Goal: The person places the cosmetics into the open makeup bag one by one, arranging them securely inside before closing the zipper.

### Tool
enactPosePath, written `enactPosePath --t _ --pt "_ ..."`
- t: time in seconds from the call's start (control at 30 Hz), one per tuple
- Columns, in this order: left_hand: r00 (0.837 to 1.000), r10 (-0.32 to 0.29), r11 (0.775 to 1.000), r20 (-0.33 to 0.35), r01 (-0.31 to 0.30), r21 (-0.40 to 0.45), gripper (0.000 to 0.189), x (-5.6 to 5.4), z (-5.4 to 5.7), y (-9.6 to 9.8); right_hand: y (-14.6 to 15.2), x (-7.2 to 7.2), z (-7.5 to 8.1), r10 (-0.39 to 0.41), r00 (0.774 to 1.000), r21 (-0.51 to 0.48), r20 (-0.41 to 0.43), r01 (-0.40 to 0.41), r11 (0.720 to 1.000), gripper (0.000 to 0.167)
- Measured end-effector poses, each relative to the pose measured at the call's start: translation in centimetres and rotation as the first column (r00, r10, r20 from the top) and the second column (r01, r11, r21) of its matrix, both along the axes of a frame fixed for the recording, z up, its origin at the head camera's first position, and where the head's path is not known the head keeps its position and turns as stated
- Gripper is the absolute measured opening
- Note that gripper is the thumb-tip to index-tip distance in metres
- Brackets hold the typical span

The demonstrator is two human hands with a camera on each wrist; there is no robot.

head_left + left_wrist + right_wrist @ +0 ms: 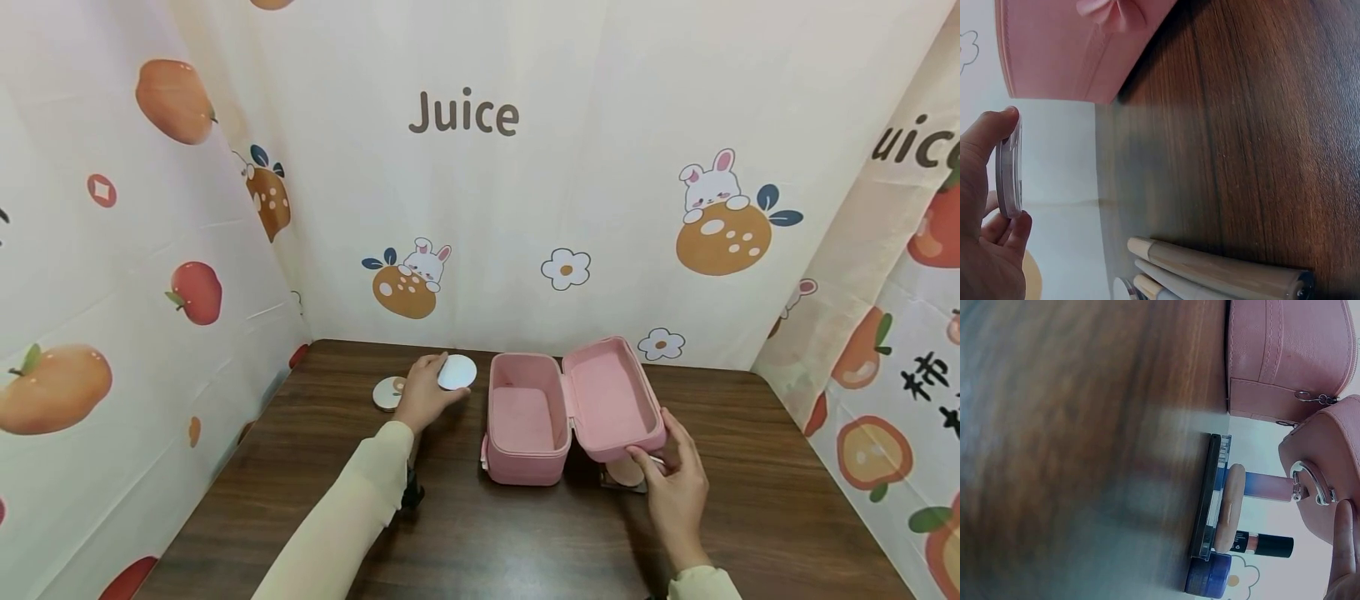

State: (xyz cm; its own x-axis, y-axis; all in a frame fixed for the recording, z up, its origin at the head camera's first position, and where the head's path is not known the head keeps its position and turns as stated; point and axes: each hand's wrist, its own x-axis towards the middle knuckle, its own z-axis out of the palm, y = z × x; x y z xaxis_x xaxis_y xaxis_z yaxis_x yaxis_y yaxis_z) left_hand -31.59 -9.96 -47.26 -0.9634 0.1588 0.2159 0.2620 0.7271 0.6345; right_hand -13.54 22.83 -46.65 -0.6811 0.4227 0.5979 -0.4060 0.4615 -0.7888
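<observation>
My left hand (422, 402) pinches a round, flat compact (457, 372) by its edge, above the table and left of the pink cosmetic case (528, 467). Its face looks white from above; side-on in the left wrist view, the compact (1010, 169) has a clear rim. The case stands unzipped, its inside pink and bare as far as I see. Its lid (611, 400) is folded out to the right, tilted. My right hand (678, 492) holds the lid's near right corner, thumb at the front edge. Only part of the right hand (1342, 556) shows in the right wrist view.
Another round item (387, 393) lies left of my left hand. Beige tubes (1222, 265) lie near it. Under and behind the lid are a flat clear-topped palette (1207, 506), a beige puff (1230, 509), a blue jar (1209, 575), a black-capped lipstick (1272, 545) and a pinkish tube (1269, 486).
</observation>
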Motion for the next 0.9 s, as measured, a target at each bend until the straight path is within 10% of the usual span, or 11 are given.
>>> enactPosePath --t 0.9 --pt "0.998 -0.049 0.998 -0.029 0.049 0.028 0.084 1.4 1.3 0.8 -0.1 0.1 0.0 -0.033 0.999 0.006 -0.006 0.033 0.999 0.071"
